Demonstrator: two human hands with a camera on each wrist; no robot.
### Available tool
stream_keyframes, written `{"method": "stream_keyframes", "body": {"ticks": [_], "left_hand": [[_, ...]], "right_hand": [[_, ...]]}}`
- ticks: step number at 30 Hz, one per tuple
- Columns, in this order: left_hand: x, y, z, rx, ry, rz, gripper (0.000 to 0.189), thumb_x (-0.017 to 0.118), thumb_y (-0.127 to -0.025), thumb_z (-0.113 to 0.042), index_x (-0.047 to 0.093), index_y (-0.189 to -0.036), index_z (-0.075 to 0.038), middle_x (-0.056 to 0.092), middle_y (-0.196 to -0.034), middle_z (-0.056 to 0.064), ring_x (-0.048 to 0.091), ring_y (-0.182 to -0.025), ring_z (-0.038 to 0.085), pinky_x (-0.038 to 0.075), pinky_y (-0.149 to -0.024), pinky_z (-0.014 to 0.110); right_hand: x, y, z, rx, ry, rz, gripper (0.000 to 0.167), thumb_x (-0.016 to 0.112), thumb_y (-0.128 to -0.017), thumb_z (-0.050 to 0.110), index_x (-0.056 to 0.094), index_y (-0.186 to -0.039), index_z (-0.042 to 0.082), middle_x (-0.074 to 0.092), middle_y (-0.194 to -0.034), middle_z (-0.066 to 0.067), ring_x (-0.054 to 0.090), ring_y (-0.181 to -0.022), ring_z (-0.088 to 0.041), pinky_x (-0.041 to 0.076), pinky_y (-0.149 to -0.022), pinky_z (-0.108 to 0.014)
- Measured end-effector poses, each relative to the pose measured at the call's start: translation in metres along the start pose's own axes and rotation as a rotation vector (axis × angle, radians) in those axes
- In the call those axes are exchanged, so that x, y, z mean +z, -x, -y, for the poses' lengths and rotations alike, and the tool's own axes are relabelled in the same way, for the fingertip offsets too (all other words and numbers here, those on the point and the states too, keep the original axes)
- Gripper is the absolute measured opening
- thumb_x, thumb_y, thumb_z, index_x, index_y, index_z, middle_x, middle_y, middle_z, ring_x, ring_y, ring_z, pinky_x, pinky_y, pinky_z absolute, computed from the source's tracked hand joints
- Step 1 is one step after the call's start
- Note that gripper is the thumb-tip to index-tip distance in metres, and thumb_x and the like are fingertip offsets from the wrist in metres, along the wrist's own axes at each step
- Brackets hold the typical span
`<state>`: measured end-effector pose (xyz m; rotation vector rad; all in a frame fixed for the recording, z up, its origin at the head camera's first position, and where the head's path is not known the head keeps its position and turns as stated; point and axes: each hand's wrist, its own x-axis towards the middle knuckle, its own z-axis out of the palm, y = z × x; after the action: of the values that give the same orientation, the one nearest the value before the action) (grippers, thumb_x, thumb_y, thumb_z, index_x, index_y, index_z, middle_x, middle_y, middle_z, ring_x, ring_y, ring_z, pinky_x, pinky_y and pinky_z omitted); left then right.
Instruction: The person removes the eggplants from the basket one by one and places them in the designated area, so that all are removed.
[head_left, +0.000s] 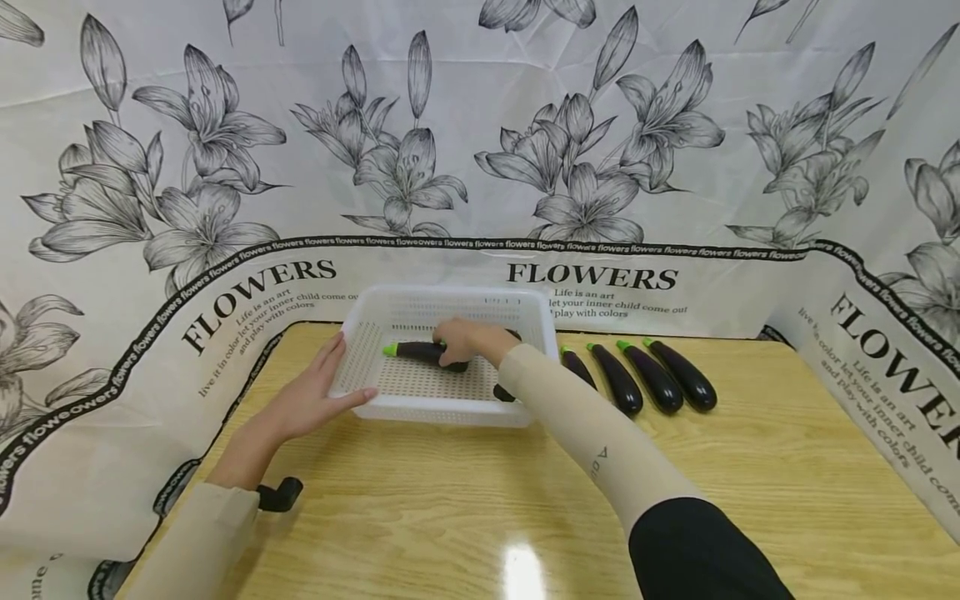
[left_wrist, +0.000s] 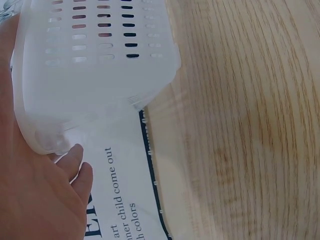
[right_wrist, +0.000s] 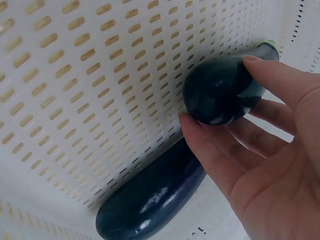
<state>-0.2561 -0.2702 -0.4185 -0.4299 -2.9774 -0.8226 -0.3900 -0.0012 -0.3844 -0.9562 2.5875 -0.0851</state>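
A white perforated plastic basket stands at the back of the table. Inside it, my right hand grips a dark eggplant with a bright green stem end pointing left. The right wrist view shows the thumb on one side of this eggplant and the fingers on the other. Another eggplant lies on the basket floor beside it, mostly covered by my right forearm in the head view. My left hand holds the basket's front left corner, thumb along the front rim and fingers at the left side.
Right of the basket, several eggplants lie in a row on the wooden table, green ends toward the back. A white cloth printed with flowers and lettering hangs behind the table and along its sides.
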Motion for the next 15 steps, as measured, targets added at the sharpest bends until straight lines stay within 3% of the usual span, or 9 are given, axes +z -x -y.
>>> {"method": "stream_keyframes", "body": {"ticks": [9, 15], "left_hand": [[-0.004, -0.002, -0.003, 0.002, -0.015, 0.004, 0.111, 0.058, -0.093, -0.069, 0.002, -0.165, -0.006, -0.002, -0.172, 0.015, 0.028, -0.147, 0.053, 0.033, -0.109, 0.073], [-0.003, -0.001, -0.003, -0.006, -0.011, 0.004, 0.111, 0.058, -0.094, -0.069, 0.001, -0.165, -0.005, -0.002, -0.172, 0.015, 0.026, -0.147, 0.053, 0.031, -0.11, 0.073]], "right_hand": [[-0.005, 0.006, -0.001, -0.006, -0.004, 0.027, 0.051, 0.063, -0.103, 0.024, 0.051, -0.147, -0.001, 0.052, -0.15, -0.016, 0.049, -0.138, -0.029, 0.043, -0.114, -0.04], [-0.015, 0.02, -0.004, -0.05, -0.014, -0.003, 0.041, 0.065, -0.101, 0.022, 0.061, -0.137, 0.001, 0.06, -0.137, -0.014, 0.057, -0.122, -0.027, 0.048, -0.106, -0.04]]}}
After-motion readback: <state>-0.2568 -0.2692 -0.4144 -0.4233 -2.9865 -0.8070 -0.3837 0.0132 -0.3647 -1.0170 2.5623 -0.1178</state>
